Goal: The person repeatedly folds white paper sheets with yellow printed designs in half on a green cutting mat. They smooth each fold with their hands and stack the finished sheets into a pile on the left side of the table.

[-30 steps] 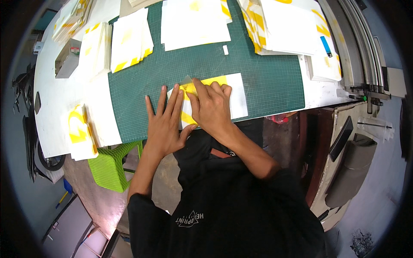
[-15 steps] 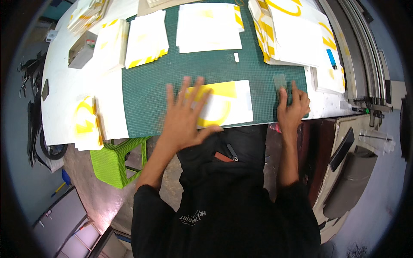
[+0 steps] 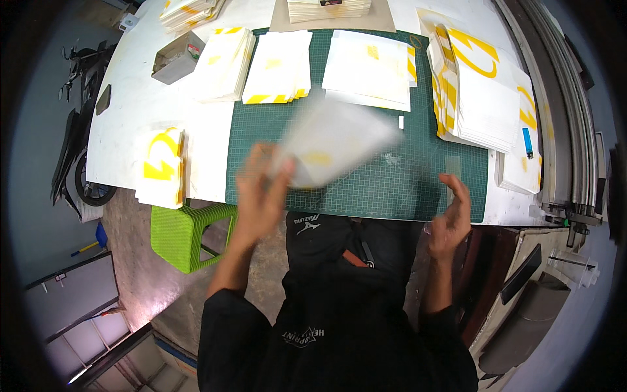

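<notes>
"Above the worktop [image 3: 121,147], toward its near edge, what's blurred?"

"A white sheet [image 3: 343,140], over the green mat [image 3: 392,199]. The left hand [image 3: 257,202] has its fingers pinched on the sheet's left end."

"And the right hand [image 3: 447,225]?"

"By the near edge, fingers loosely bent, part open, seemingly empty. They're at a clear strip [image 3: 452,164]; touching, I can't tell. Paper stacks [image 3: 281,65] stand farther back."

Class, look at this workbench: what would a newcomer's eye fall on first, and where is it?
Probably the blurred white paper piece, held in the left hand above the green cutting mat. Next might come the bright green stool below the table's near left edge, and the yellow-and-white stack at the mat's far right corner.
</notes>
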Demonstrator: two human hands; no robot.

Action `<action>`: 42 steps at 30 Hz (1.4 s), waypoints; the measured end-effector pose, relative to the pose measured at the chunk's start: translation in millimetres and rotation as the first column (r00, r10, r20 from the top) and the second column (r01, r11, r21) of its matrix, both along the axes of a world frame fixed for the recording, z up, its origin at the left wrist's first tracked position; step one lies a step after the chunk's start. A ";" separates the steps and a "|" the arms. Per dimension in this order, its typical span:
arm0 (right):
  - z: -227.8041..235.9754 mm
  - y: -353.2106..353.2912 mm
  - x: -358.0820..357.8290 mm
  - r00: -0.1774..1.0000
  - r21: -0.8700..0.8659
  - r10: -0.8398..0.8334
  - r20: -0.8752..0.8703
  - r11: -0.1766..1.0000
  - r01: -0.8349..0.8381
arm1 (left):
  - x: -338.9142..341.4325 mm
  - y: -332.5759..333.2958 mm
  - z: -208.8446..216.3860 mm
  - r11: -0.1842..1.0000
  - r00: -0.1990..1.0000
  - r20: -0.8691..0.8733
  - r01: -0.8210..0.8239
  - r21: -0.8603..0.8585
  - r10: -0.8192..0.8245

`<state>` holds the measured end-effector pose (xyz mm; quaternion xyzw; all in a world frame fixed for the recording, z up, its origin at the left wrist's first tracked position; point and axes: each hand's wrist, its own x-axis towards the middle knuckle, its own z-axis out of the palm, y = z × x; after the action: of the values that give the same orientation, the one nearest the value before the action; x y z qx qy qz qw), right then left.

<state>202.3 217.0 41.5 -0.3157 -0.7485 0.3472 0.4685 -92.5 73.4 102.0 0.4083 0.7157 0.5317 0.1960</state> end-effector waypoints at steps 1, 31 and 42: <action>-4.2 2.7 -3.9 0.999 -0.054 -0.035 0.012 0.998 0.036 | -19.3 8.4 0.7 0.994 0.993 0.058 -0.107 0.027 0.105; -16.4 128.7 -140.7 0.738 0.505 -0.045 0.674 0.757 -0.415 | -19.2 55.2 -92.1 0.994 0.990 -0.099 -0.095 0.062 0.101; -18.8 99.1 -105.1 0.782 0.595 -0.024 0.622 0.664 -0.453 | -15.5 41.1 -106.1 0.985 0.980 0.150 -0.144 0.098 0.129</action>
<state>97.3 316.1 22.7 -0.1014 -0.9614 -0.0318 0.2540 -108.0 114.5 -4.1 0.3289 0.6963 0.6098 0.1874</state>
